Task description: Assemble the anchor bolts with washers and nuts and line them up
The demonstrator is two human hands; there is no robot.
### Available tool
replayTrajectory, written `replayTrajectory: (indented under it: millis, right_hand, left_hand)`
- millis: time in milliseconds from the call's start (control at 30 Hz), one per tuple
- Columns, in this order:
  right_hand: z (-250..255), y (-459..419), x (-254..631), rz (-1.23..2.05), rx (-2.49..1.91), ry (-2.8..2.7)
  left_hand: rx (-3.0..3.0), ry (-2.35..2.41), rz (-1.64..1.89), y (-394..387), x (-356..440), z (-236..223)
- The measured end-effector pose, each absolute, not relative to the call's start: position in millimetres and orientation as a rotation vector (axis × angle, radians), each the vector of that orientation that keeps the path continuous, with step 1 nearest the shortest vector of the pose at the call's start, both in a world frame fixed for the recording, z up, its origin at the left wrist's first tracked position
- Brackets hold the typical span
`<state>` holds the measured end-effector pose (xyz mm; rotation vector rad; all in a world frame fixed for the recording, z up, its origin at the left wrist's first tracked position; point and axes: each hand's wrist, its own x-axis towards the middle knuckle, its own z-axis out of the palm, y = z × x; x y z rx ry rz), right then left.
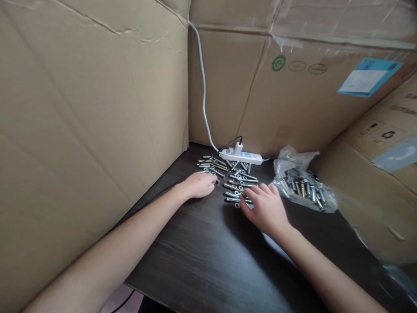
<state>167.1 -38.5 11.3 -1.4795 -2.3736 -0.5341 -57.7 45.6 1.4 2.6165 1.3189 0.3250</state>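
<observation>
Metal expansion bolts with nuts and washers lie in two groups on the dark table [192, 243]. My left hand [199, 185] rests at the near edge of the left group of bolts [213, 163], its fingers curled inward. Whatever those fingers hold, if anything, is hidden. Over the near end of the right group of bolts [239, 178] is my right hand [267, 208]. Its thumb and index finger close round the right end of an expansion bolt [232, 200], while the other fingers are bent above. A loose nut [237, 205] lies beside the thumb.
Behind the bolts stands a white power strip [252, 158] with a plugged-in charger [238, 149] and a white cable [203, 87]. A clear plastic bag [293, 158] with more bolts lies at the right. Large cardboard boxes [97, 108] wall in the left, back and right.
</observation>
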Motion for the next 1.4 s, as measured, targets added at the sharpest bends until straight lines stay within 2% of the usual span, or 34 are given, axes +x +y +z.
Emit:
replayTrajectory:
  millis: [267,500,767,1000,1200,1400]
  right_hand:
    - [-12,-60,234,-0.45,-1.649,-2.323]
    - [-14,-55,233,-0.321,-1.634,-2.308]
    - [-14,-56,235,-0.248,-1.557,-2.245]
    - [-12,-46,256,-0.329,-1.603,-2.106]
    - [-23,-27,309,-0.467,-1.774,-1.856]
    - [-38,-17,338,-0.473,-2.016,-1.695]
  left_hand:
    - [2.633,1.288,0.373,51,-64,-5]
    - [2.316,1.281,0.92,61,-64,-3]
    - [2.215,1.205,0.798,60,-63,-7]
    - [2.159,1.24,0.949,63,-63,-11]
    - [2.112,1.246,0.955,64,-65,-17]
    - [2.175,1.223,0.903,65,-62,-17]
